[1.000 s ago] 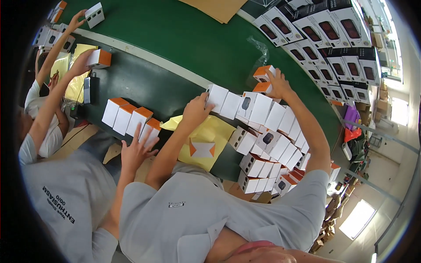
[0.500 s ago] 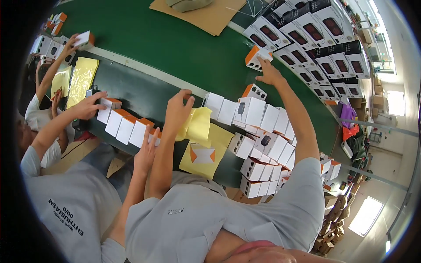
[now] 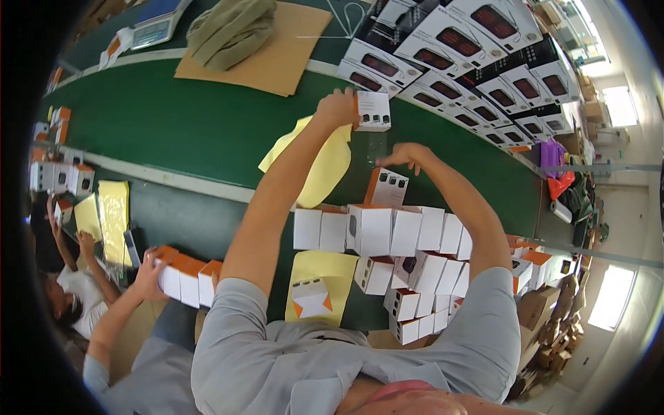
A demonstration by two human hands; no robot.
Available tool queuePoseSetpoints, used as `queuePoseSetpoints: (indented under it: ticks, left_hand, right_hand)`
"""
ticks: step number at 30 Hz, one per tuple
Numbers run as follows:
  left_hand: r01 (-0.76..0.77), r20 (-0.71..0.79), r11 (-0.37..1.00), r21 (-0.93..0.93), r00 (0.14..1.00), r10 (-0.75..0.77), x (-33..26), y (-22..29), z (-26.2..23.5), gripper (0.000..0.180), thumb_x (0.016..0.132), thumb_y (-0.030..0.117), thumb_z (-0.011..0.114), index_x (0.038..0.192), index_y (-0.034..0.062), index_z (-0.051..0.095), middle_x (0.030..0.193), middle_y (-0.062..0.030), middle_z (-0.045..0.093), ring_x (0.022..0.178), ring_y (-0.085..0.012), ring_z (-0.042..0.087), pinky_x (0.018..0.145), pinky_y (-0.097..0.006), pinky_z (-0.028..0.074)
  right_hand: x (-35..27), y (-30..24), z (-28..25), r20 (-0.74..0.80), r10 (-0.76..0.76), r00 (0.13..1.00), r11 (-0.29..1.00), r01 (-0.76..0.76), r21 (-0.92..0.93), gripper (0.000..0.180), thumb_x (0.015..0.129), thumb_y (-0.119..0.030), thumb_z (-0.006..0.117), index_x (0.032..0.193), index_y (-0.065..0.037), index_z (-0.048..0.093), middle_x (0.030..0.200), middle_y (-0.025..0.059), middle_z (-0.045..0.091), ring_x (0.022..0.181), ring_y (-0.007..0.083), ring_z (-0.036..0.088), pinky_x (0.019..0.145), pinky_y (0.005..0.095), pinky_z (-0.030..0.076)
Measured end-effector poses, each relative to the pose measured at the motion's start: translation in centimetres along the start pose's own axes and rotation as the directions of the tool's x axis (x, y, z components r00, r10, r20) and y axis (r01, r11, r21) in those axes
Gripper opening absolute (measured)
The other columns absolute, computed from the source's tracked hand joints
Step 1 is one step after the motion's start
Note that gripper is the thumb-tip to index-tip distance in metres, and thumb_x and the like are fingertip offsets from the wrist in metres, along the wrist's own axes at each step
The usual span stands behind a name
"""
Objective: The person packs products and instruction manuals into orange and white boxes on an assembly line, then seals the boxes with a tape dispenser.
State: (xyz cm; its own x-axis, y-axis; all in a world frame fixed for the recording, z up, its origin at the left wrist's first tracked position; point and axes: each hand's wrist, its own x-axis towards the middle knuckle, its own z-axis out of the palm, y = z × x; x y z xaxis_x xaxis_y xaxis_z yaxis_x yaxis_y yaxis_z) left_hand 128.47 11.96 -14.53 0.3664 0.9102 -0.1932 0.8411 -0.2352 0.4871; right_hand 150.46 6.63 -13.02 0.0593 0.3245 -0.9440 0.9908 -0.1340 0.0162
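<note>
At the far side of the green table, my left hand [image 3: 337, 109] grips the orange end of a small white box [image 3: 374, 112] with dark pictures on its face. A yellow sheet [image 3: 325, 166] lies partly under my left forearm; whether that hand also holds it, I cannot tell. To the right, my right hand [image 3: 408, 156] has its fingertips closed at the lower edge of a clear piece of film [image 3: 375, 145]. Just below those fingers a tilted white-and-orange box [image 3: 387, 187] leans by the rows of white boxes [image 3: 370, 232].
Large black-and-white cartons [image 3: 449, 52] are stacked at the far right. Near my body, a small box [image 3: 311, 297] lies on a yellow sheet [image 3: 332, 266]. Cardboard with an olive cloth [image 3: 232, 34] lies at the back. At left, a co-worker's hand [image 3: 149, 277] touches a row of boxes.
My left hand has reached forward and right to the far box, and the yellow sheet has moved along with it. My right hand has left that box and come nearer. The view has shifted.
</note>
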Motion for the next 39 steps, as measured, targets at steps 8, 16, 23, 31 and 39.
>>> queuePoseSetpoints:
  ticks: [8,16,23,31,39]
  left_hand:
    - [-0.332,-0.018,0.92,0.207,0.939,0.343,4.1,2.0,4.6,0.121,0.05,0.049,0.083,0.149,0.0152,0.021,0.136,-0.0307,0.039,0.092,-0.0394,0.066,0.072,-0.042,0.056]
    - [-0.042,-0.136,0.952,-0.304,0.991,0.001,-5.2,-4.6,-4.5,0.079,0.071,0.039,0.072,0.136,0.0059,0.041,0.115,-0.0218,0.058,0.084,-0.0317,0.066,0.075,-0.037,0.053]
    - [0.338,0.447,-0.294,-0.894,0.725,-0.524,-32.2,-12.9,-4.1,0.046,0.093,0.031,0.051,0.131,0.0053,0.047,0.101,-0.0119,0.064,0.085,-0.0178,0.064,0.08,-0.032,0.052]
    - [0.274,0.084,0.402,-0.874,0.899,-0.429,-36.5,-10.2,7.8,0.054,0.092,0.028,0.053,0.14,0.0042,0.043,0.119,-0.0186,0.063,0.101,-0.0256,0.063,0.09,-0.032,0.046]
    - [0.28,-0.029,0.452,-0.847,0.824,-0.566,-35.9,-5.9,8.4,0.051,0.095,0.036,0.046,0.138,0.0097,0.045,0.113,-0.0255,0.062,0.104,-0.042,0.06,0.09,-0.041,0.046]
  right_hand:
    - [-2.3,0.8,7.4,-0.082,-0.621,0.78,0.66,0.464,-0.591,0.109,0.059,-0.033,0.087,0.148,-0.019,0.025,0.148,0.0202,0.028,0.119,0.0419,0.05,0.086,0.052,0.052]
    - [0.5,3.5,5.7,-0.041,-0.631,0.775,0.707,0.553,-0.441,0.088,0.052,-0.021,0.089,0.131,-0.011,0.052,0.133,0.0159,0.042,0.118,0.0331,0.051,0.097,0.0385,0.046]
    - [0.2,3.4,4.1,-0.011,-0.527,0.85,0.771,0.473,-0.427,0.078,0.051,-0.016,0.088,0.124,-0.011,0.06,0.128,0.0171,0.048,0.107,0.0324,0.058,0.094,0.0373,0.047]
    - [-3.8,-0.2,2.5,-0.52,-0.64,0.565,0.763,0.39,-0.515,0.052,0.063,-0.006,0.08,0.112,-0.008,0.063,0.115,0.0154,0.053,0.098,0.0371,0.059,0.087,0.0438,0.05]
    - [-1.9,-10.2,1.1,-0.657,-0.541,0.526,0.825,0.179,-0.535,0.053,0.073,-0.019,0.075,0.123,-0.015,0.056,0.122,0.0142,0.052,0.108,0.0383,0.057,0.09,0.049,0.049]
